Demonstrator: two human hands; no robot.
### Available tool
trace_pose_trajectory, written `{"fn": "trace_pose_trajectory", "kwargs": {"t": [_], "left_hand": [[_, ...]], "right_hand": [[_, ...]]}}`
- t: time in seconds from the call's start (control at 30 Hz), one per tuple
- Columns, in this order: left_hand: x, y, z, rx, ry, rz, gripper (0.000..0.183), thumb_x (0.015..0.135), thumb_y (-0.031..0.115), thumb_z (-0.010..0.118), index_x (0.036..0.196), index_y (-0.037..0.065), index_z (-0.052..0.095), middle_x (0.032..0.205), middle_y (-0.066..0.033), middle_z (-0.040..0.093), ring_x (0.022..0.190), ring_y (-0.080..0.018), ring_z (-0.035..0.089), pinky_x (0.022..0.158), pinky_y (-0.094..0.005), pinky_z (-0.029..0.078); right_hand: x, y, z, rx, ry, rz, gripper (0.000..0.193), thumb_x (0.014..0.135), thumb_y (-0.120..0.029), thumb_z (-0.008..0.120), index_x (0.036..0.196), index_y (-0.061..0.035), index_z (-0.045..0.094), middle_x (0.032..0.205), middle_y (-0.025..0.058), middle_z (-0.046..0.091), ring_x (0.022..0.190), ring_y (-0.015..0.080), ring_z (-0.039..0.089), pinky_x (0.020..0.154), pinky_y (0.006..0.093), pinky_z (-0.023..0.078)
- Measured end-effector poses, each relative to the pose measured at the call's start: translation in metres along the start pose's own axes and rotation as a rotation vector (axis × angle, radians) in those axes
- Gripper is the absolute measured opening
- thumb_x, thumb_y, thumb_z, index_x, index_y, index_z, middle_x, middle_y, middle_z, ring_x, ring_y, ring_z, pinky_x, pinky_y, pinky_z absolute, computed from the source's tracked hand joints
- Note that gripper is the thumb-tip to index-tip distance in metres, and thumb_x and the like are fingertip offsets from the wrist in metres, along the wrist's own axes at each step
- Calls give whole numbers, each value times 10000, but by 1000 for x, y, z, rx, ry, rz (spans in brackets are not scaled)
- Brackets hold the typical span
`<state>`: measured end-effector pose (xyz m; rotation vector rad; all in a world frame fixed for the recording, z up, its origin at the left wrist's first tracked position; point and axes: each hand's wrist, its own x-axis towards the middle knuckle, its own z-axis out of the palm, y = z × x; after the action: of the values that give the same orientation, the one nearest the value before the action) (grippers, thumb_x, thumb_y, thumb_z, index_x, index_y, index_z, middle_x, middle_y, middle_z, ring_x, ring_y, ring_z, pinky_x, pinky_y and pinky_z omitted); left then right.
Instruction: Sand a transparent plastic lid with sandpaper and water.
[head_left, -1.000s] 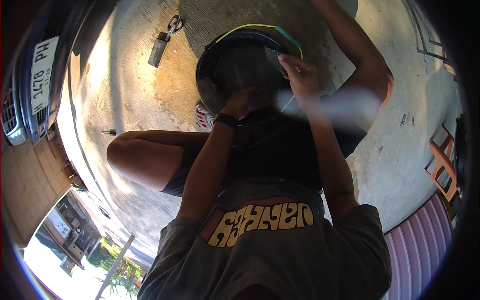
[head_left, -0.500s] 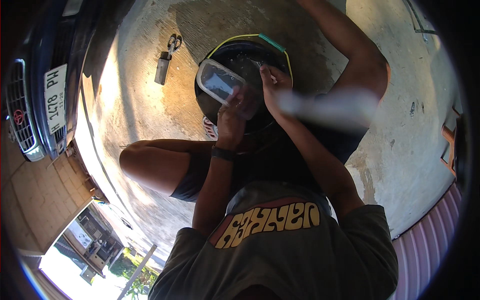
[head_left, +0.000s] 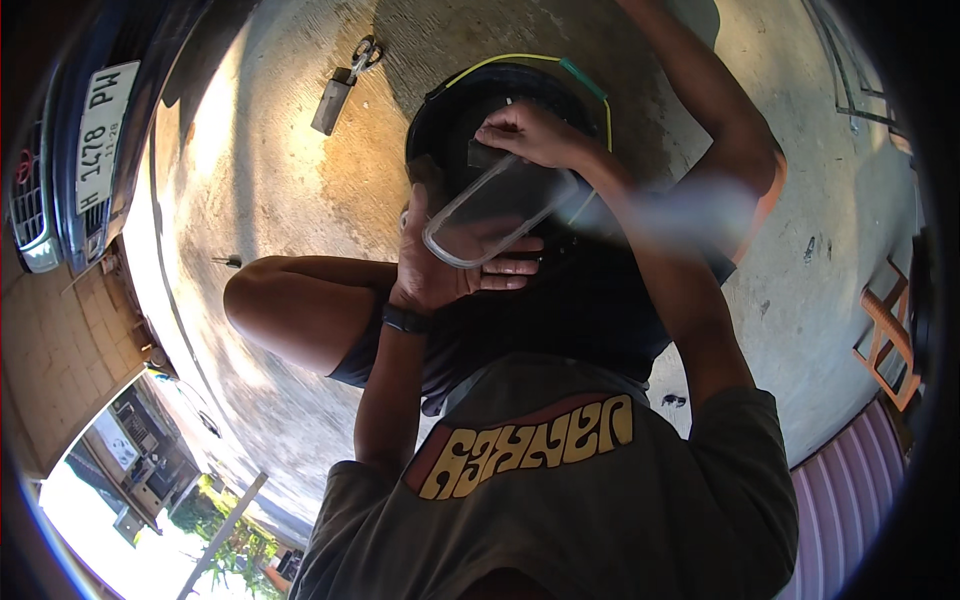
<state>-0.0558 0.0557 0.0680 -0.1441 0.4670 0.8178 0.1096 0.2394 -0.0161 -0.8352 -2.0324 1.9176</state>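
Observation:
My left hand [head_left: 432, 262] cradles a clear plastic container [head_left: 490, 215], rounded at its corners, with the fingers spread beneath it. Part of those fingers shows through the plastic. My right hand [head_left: 530, 134] has its fingertips pinched together just above the container's far end. A small dark patch [head_left: 486, 154] shows beneath those fingertips; what the pinch holds cannot be made out. Both hands are over or beside a black bucket [head_left: 450, 112] between my legs. Its yellow wire handle [head_left: 490, 62] carries a green grip [head_left: 583, 77].
Scissors [head_left: 366, 52] lie on the concrete at the far left of the bucket, against a dark grey block [head_left: 333, 105]. My bent knee [head_left: 262, 290] is at the left. Beyond stands a dark car [head_left: 65, 165]. A brown frame-shaped object [head_left: 885, 325] lies far right.
The container has come nearer my body and changed its tilt, with my left palm now turned up under it. My right hand has swung left over its far end.

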Motion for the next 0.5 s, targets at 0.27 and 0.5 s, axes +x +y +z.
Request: {"fn": "trace_pose_trajectory", "kwargs": {"t": [0.27,0.5], "left_hand": [[-1,-45,-27,-18,140,-51,704,951,388,603,1502,6,386,1409,-263,535,1162,-355,632,1013,-547,515],[2,-87,-43,-106,205,184,647,941,256,585,1519,66,364,1371,-173,571,1175,-299,608,1022,-490,505]], "right_hand": [[0,9,19,724,266,504,520,997,-445,617,1186,36,681,1020,94,742,963,172,716,779,308,538],[8,62,34,-463,265,251,405,954,-320,636,1212,-11,682,1090,227,720,1019,341,715,867,452,566]]}}
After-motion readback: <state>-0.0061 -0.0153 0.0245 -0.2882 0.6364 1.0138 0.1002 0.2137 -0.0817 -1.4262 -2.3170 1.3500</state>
